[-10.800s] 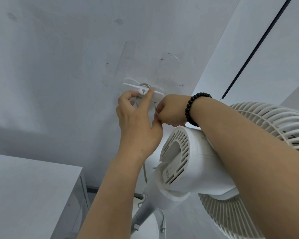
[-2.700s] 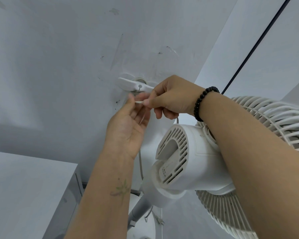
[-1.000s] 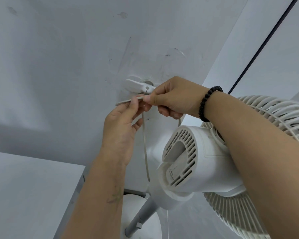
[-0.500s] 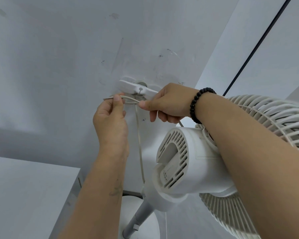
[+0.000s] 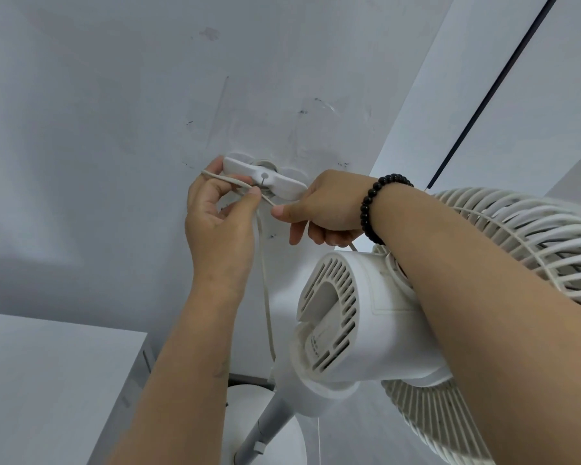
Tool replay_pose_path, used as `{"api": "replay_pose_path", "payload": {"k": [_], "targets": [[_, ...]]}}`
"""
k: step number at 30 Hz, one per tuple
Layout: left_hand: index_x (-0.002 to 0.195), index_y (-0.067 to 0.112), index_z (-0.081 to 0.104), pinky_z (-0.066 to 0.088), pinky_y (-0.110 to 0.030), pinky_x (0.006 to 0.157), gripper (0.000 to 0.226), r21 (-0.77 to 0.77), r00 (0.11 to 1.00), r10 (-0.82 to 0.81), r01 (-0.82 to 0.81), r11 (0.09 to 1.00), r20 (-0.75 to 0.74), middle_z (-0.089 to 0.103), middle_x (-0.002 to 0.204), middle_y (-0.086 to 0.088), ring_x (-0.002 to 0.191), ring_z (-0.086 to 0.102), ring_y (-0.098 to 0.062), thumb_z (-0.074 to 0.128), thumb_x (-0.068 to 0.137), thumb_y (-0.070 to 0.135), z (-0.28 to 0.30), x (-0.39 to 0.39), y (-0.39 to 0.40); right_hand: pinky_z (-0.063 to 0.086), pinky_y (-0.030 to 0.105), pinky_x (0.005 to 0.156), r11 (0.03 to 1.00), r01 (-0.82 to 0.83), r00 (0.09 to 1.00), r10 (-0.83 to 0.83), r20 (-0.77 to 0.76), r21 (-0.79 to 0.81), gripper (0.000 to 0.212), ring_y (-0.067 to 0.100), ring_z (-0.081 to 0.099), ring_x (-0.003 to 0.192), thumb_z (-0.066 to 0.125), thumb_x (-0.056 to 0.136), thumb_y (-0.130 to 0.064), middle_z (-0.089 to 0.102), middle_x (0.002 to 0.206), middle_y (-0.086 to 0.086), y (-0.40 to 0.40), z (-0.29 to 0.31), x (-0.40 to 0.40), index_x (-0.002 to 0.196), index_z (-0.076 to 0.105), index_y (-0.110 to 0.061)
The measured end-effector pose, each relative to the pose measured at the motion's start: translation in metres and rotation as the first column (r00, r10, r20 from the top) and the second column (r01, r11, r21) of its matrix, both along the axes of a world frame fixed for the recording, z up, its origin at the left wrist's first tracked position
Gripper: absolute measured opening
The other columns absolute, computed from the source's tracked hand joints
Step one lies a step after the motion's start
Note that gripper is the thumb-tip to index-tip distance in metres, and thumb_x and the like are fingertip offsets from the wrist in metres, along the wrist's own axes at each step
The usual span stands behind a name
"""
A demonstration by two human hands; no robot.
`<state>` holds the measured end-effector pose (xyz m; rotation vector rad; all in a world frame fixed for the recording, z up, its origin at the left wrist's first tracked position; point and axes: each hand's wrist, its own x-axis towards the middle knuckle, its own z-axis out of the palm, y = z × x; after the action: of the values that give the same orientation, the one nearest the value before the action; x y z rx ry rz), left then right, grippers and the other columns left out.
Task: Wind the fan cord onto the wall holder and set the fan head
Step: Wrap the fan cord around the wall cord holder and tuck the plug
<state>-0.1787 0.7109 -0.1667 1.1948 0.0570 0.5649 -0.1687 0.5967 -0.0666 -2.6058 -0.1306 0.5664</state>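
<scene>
Head view, cord point(image 5: 265, 273): left hand point(image 5: 220, 226) and right hand point(image 5: 326, 209) both pinch it at wall holder point(image 5: 265, 177).
Done: possibly one turn; unclear.
Left: more winding; fan head point(image 5: 366, 317) unset.

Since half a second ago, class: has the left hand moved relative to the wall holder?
Yes. The left hand has risen toward the holder: it was below its left end, and now its fingertips touch that end, pinching the cord.

Single head-worn camera, wide-angle, looks forward at the wall holder point(image 5: 265, 177) from close range, framed just above centre. Fan head point(image 5: 359, 317) sits below-right of holder, near the lens.
</scene>
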Motion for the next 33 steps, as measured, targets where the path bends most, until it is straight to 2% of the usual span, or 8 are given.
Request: {"api": "replay_pose_path", "payload": {"k": [3, 8, 12, 16, 20, 24, 29, 33], "targets": [[0.085, 0.026, 0.064, 0.051, -0.031, 0.094, 0.02, -0.048, 1.0, -0.011, 0.011, 0.999, 0.011, 0.061, 0.121, -0.004, 0.11, 0.062, -0.018, 0.07, 0.069, 0.017, 0.004, 0.003, 0.006, 0.041, 0.021, 0.046, 0.996, -0.02, 0.999, 0.017, 0.033, 0.089, 0.045, 0.014, 0.043, 0.039, 0.055, 0.093, -0.043, 0.055, 0.054, 0.001, 0.001, -0.002, 0.003, 0.089, 0.073, -0.002], [0.098, 0.027, 0.051, 0.049, -0.023, 0.08, 0.038, -0.069, 0.995, -0.052, 0.058, 0.996, 0.082, 0.057, 0.107, 0.004, 0.092, 0.062, -0.012, 0.064, 0.07, 0.005, 0.009, 0.005, 0.011, 0.047, 0.023, 0.047, 0.967, -0.061, 0.992, 0.031, 0.124, 0.246, 0.023, 0.01, 0.055, 0.041, 0.052, 0.097, -0.018, 0.059, 0.058, 0.002, 0.001, -0.003, 0.003, 0.102, 0.066, 0.0], [0.1, 0.028, 0.054, 0.048, -0.018, 0.075, 0.035, -0.07, 0.998, -0.037, 0.04, 0.997, 0.043, 0.058, 0.102, 0.007, 0.088, 0.061, -0.008, 0.067, 0.074, 0.008, 0.008, 0.007, 0.014, 0.038, 0.02, 0.042, 0.955, -0.031, 0.961, -0.052, 0.27, 0.296, 0.028, 0.011, 0.042, 0.039, 0.058, 0.093, -0.026, 0.051, 0.055, 0.002, 0.002, 0.0, 0.003, 0.089, 0.069, 0.0], [0.099, 0.026, 0.056, 0.051, -0.024, 0.081, 0.02, -0.052, 0.999, 0.032, -0.033, 0.998, -0.012, 0.061, 0.098, 0.007, 0.087, 0.061, -0.008, 0.067, 0.089, 0.013, 0.005, 0.009, 0.011, 0.032, 0.022, 0.046, 0.958, 0.033, 0.89, -0.158, 0.429, 0.284, 0.03, 0.008, 0.036, 0.038, 0.06, 0.089, -0.025, 0.043, 0.049, -0.002, 0.001, 0.004, 0.007, 0.063, 0.067, -0.012], [0.095, 0.025, 0.061, 0.052, -0.02, 0.078, 0.011, -0.046, 0.997, 0.056, -0.058, 0.997, -0.045, 0.064, 0.09, 0.007, 0.079, 0.059, -0.005, 0.066, 0.09, 0.016, 0.004, 0.009, 0.009, 0.036, 0.021, 0.048, 0.946, 0.151, 0.811, -0.284, 0.512, 0.286, 0.027, 0.013, 0.041, 0.041, 0.059, 0.088, -0.02, 0.046, 0.046, -0.002, -0.005, 0.004, 0.011, 0.075, 0.072, 0.0], [0.091, 0.026, 0.063, 0.048, -0.017, 0.072, 0.009, -0.077, 0.996, 0.061, -0.066, 0.995, -0.064, 0.065, 0.085, 0.009, 0.073, 0.057, -0.003, 0.067, 0.09, 0.017, 0.005, 0.009, 0.008, 0.036, 0.026, 0.055, 0.914, 0.276, 0.686, -0.403, 0.605, 0.297, 0.029, 0.02, 0.038, 0.06, 0.053, 0.082, -0.01, 0.046, 0.067, 0.01, -0.01, 0.004, 0.017, 0.095, 0.065, 0.012], [0.09, 0.024, 0.064, 0.053, -0.018, 0.077, 0.008, -0.109, 0.995, 0.058, -0.066, 0.992, -0.083, 0.067, 0.08, 0.015, 0.071, 0.063, 0.005, 0.067, 0.091, 0.017, 0.006, 0.008, 0.006, 0.04, 0.026, 0.058, 0.886, 0.337, 0.598, -0.464, 0.654, 0.32, 0.03, 0.02, 0.045, 0.062, 0.05, 0.083, -0.013, 0.053, 0.072, 0.01, -0.01, 0.008, 0.018, 0.093, 0.066, 0.011], [0.093, 0.02, 0.066, 0.056, -0.022, 0.081, 0.007, -0.155, 0.996, 0.042, -0.054, 0.986, -0.082, 0.069, 0.084, 0.012, 0.077, 0.066, 0.003, 0.069, 0.089, 0.015, 0.006, 0.006, 0.008, 0.04, 0.031, 0.054, 0.895, 0.237, 0.712, -0.425, 0.559, 0.378, 0.015, 0.02, 0.045, 0.051, 0.049, 0.08, -0.016, 0.044, 0.065, 0.011, -0.006, 0.008, 0.009, 0.07, 0.058, -0.009]]}}
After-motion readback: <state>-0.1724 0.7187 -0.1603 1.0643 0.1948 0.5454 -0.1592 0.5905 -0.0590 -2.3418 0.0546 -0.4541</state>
